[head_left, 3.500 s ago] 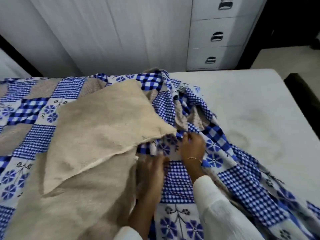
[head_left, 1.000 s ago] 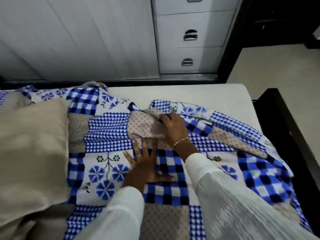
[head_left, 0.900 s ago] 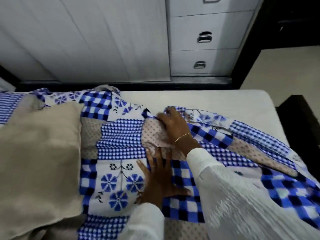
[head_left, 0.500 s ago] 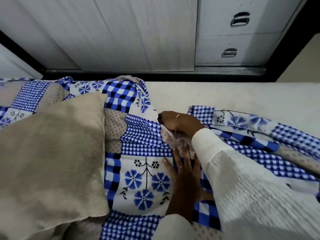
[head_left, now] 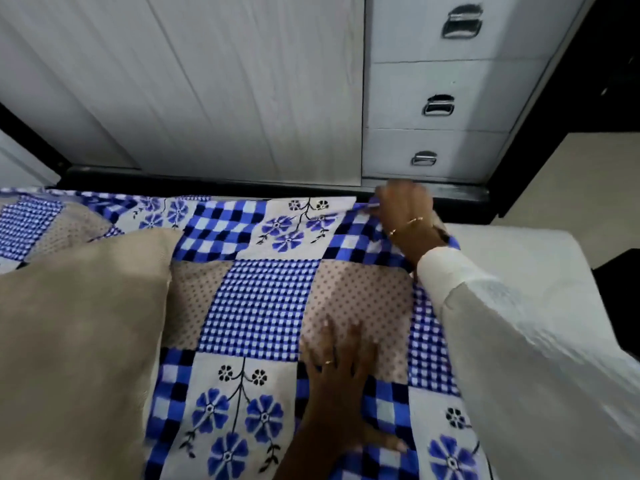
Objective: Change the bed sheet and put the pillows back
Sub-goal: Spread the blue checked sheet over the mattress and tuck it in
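Sheet: the blue and white bed sheet (head_left: 263, 299) is spread flat on the bed, under both hands and out to the left of them.
Left hand: the left hand (head_left: 341, 372) is laid flat on the sheet with the fingers straight and spread, so the cloth is pinned down. Nothing is held in it.
Right hand: the right hand (head_left: 403, 209) is reached far ahead of the left hand, and the far edge of the sheet is pinched in its curled fingers.
Mattress: the bare white mattress (head_left: 512, 258) is seen to the right of the right hand, not yet covered there.
Pillow: a tan pillow (head_left: 83, 341) is lying on the sheet, well to the left of the left hand.
How it feels: the sheet is judged to be soft, thin and light. It is likely to bunch up and slide if it is pulled from the middle.
Where to hold: the edges and corners are the best places to be held, with one part pressed down while the other is pulled.
Cupboard: white drawers (head_left: 440, 95) are seen past the right hand.
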Motion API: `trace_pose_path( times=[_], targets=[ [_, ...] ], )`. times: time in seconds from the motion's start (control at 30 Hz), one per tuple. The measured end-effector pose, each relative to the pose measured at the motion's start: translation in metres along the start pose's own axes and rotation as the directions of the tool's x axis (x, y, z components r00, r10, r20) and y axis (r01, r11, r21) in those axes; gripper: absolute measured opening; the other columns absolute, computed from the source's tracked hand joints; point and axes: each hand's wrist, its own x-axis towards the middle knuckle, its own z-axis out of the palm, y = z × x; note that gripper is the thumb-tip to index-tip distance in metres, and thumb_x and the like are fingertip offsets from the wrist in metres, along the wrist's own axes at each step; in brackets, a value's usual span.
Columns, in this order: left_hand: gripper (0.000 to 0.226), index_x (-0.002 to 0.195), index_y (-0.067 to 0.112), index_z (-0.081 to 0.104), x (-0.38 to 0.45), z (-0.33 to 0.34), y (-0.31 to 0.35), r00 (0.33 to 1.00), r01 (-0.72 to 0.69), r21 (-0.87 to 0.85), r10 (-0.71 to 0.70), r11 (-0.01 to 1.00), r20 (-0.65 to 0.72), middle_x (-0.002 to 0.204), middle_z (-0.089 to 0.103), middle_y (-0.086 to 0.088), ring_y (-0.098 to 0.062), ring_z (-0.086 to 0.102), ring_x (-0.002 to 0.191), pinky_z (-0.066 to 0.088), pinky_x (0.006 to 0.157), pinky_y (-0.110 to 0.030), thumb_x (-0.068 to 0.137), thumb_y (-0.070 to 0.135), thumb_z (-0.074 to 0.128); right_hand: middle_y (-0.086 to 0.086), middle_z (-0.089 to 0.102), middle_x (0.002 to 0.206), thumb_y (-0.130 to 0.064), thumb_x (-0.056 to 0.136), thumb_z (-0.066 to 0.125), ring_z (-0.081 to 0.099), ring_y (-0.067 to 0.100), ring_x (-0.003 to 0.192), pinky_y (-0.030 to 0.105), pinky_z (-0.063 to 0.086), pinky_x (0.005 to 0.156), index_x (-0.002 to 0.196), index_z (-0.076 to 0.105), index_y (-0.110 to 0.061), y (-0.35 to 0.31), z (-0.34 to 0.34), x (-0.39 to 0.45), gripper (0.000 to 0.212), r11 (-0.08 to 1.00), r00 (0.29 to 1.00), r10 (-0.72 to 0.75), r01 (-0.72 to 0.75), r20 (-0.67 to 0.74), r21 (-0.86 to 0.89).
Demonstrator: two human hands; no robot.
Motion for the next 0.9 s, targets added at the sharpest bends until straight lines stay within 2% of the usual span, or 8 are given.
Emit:
trace_pose_path(
  times=[0.17, 0.33, 0.47, 0.6, 0.67, 0.73, 0.83, 0.9],
  targets=[
    [0.122, 0.150, 0.030, 0.004, 0.041, -0.005, 0.015, 0.986, -0.085, -0.076, 0.073, 0.993, -0.152, 0.159, -0.003, -0.002, -0.041, -0.007, 0.141, -0.010, 0.098, -0.068, 0.050, 0.098, 0.025, 0.026, 0.030, 0.141, -0.005, 0.096, 0.032, 0.026, 0.036, 0.133, 0.047, 0.025, 0.102, 0.128, 0.043, 0.005, 0.081, -0.056, 0.067, 0.035, 0.973, 0.940, 0.203, -0.226, -0.273, -0.054],
    [0.122, 0.147, 0.026, 0.022, 0.048, 0.001, 0.017, 0.996, -0.013, 0.014, 0.015, 1.000, -0.089, 0.157, 0.012, -0.005, -0.042, 0.010, 0.138, 0.003, 0.096, -0.072, 0.050, 0.099, 0.004, 0.018, 0.025, 0.146, -0.028, 0.095, 0.040, 0.001, 0.039, 0.142, 0.072, 0.002, 0.104, 0.133, 0.041, -0.015, 0.114, -0.005, 0.034, 0.041, 0.922, 0.948, 0.317, -0.303, 0.022, -0.240],
    [0.125, 0.144, 0.024, 0.028, 0.049, -0.005, 0.021, 0.999, 0.006, 0.032, -0.004, 0.999, -0.042, 0.157, -0.007, -0.003, -0.043, 0.012, 0.138, 0.006, 0.095, -0.073, 0.048, 0.100, 0.004, 0.013, 0.025, 0.148, -0.042, 0.095, 0.040, 0.004, 0.035, 0.142, 0.064, 0.011, 0.108, 0.133, 0.043, -0.019, 0.094, 0.030, -0.044, 0.045, 0.914, 0.912, 0.405, -0.406, 0.073, 0.001],
    [0.126, 0.143, 0.022, 0.030, 0.049, -0.011, 0.024, 0.999, 0.043, 0.060, -0.043, 0.997, 0.001, 0.158, -0.004, -0.005, -0.044, 0.013, 0.137, 0.007, 0.094, -0.075, 0.048, 0.100, 0.000, 0.006, 0.015, 0.154, -0.057, 0.091, 0.035, 0.007, 0.035, 0.141, 0.058, 0.017, 0.106, 0.145, 0.024, -0.027, 0.093, 0.049, -0.098, 0.063, 0.921, 0.914, 0.387, -0.390, 0.122, 0.000],
    [0.130, 0.149, 0.027, 0.014, 0.050, -0.016, 0.025, 0.998, 0.040, 0.093, -0.045, 0.995, 0.042, 0.156, -0.019, 0.001, -0.043, -0.009, 0.139, -0.001, 0.094, -0.077, 0.043, 0.100, -0.001, -0.001, 0.005, 0.157, -0.061, 0.092, 0.024, -0.003, 0.030, 0.143, 0.065, 0.005, 0.107, 0.147, 0.012, -0.035, 0.112, 0.056, -0.104, 0.062, 0.939, 0.929, 0.345, -0.342, 0.136, -0.042],
    [0.127, 0.142, 0.033, -0.024, 0.051, -0.013, 0.026, 0.994, 0.049, 0.114, -0.059, 0.992, 0.088, 0.136, -0.053, 0.005, -0.038, -0.042, 0.128, -0.015, 0.094, -0.077, 0.040, 0.100, 0.011, -0.005, 0.004, 0.157, -0.059, 0.093, 0.021, -0.005, 0.026, 0.144, 0.067, -0.001, 0.106, 0.146, 0.012, -0.037, 0.139, 0.058, -0.099, 0.059, 0.936, 0.927, 0.352, -0.350, 0.127, -0.041],
    [0.125, 0.130, 0.033, -0.038, 0.049, -0.017, 0.027, 0.983, 0.087, 0.132, -0.107, 0.987, 0.151, 0.131, -0.054, 0.004, -0.038, -0.043, 0.127, -0.011, 0.096, -0.077, 0.048, 0.096, 0.032, -0.003, 0.009, 0.157, -0.055, 0.094, 0.024, 0.000, 0.026, 0.144, 0.063, 0.004, 0.109, 0.146, 0.017, -0.032, 0.174, 0.051, -0.094, 0.057, 0.919, 0.910, 0.395, -0.394, 0.125, -0.029],
    [0.129, 0.134, 0.033, -0.037, 0.049, -0.018, 0.030, 0.981, 0.086, 0.161, -0.111, 0.983, 0.157, 0.129, -0.056, 0.004, -0.039, -0.040, 0.129, -0.008, 0.097, -0.077, 0.037, 0.101, 0.015, 0.003, 0.016, 0.154, -0.051, 0.095, 0.028, 0.008, 0.031, 0.142, 0.064, 0.007, 0.107, 0.145, 0.021, -0.027, 0.191, 0.044, -0.114, 0.056, 0.833, 0.832, 0.550, -0.553, 0.074, 0.032]
  ],
)
